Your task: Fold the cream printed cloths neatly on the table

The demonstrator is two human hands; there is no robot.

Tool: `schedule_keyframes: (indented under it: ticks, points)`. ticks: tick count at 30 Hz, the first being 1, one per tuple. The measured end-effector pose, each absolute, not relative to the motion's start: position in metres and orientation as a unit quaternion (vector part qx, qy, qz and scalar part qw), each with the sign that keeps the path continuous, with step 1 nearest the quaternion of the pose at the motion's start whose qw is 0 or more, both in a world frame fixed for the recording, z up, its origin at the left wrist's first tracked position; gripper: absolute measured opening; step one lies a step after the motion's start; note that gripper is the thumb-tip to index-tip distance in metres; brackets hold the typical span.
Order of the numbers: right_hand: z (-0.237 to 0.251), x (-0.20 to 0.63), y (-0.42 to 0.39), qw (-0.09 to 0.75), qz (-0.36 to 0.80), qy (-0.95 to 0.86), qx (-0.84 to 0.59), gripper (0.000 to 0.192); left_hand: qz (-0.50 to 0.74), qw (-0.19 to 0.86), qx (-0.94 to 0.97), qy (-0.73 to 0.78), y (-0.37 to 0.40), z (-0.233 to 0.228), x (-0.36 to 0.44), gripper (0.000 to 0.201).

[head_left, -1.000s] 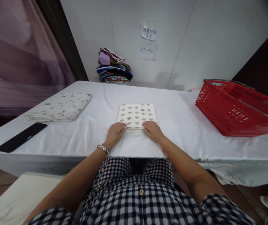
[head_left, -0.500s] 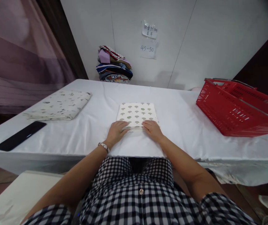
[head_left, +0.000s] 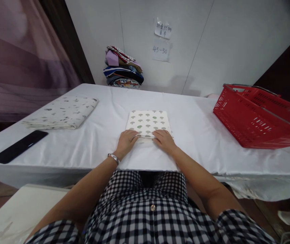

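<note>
Both grips closed – left hand (head_left: 126, 141), right hand (head_left: 163, 141) – pinching folded patterned cloth's (head_left: 148, 121) near edge

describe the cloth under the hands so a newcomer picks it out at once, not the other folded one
On the white table, look at the middle of the near edge, where the left hand and right hand press on the folded cloth. It is a compact cream square with rows of grey and green tree shapes; the other folded cloth lies far left, wider, with scattered marks.

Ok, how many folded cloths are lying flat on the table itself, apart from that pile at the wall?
2. The tree-print folded cloth lies mid-table, with the left hand and right hand on its near edge. The second folded cloth lies far left, beyond the black phone. None seems hidden.
</note>
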State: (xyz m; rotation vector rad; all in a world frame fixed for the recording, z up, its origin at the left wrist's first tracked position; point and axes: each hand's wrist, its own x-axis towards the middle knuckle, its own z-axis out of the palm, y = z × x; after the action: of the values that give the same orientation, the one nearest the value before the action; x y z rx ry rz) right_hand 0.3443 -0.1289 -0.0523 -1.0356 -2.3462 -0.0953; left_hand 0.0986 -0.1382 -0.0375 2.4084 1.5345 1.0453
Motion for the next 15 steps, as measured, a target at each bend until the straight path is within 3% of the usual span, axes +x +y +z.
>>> schedule_keyframes:
  ticks: [10, 15]
  points:
    - [-0.056, 0.338, -0.124, 0.308, -0.035, -0.856, -0.413, 0.028, 0.351, 0.000, 0.803, 0.482, -0.147, -0.038, 0.101, 0.026]
    - [-0.056, 0.338, -0.125, 0.318, -0.038, -0.855, -0.408, 0.028, 0.296, -0.043, 0.859, 0.415, -0.155, -0.037, 0.114, 0.022]
